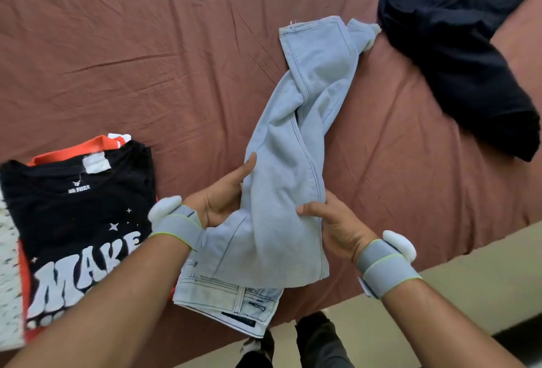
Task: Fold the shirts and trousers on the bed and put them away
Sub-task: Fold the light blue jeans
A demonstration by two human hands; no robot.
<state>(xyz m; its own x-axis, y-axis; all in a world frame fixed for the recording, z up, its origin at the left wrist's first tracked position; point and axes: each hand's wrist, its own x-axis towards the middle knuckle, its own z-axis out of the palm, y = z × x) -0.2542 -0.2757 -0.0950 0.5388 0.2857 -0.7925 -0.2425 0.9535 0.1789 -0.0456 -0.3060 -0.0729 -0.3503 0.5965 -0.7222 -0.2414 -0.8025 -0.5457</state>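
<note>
Folded shirt pile (82,221), far left, near edge of bed: black T-shirt with white lettering on top, orange garment beneath it, a white speckled piece at the frame edge.

Bed sheet (146,45): rust-brown, creased, covering the whole bed.

Left hand (218,200): grey wrist strap; index finger extended along the left edge of the jeans, remaining fingers curled under the fabric, gripping it.

Light blue jeans (293,162), centre: legs laid together and twisted, running away from the person; waistband at the near edge of the bed, hems far up the sheet.

Right hand (334,224): grey wrist strap; thumb on top of the denim, fingers wrapped around its right edge, pinching it.

Dark trousers (457,59), upper right: unfolded, lying just beside the jeans' hems.

Floor (469,265), lower right: pale.
</note>
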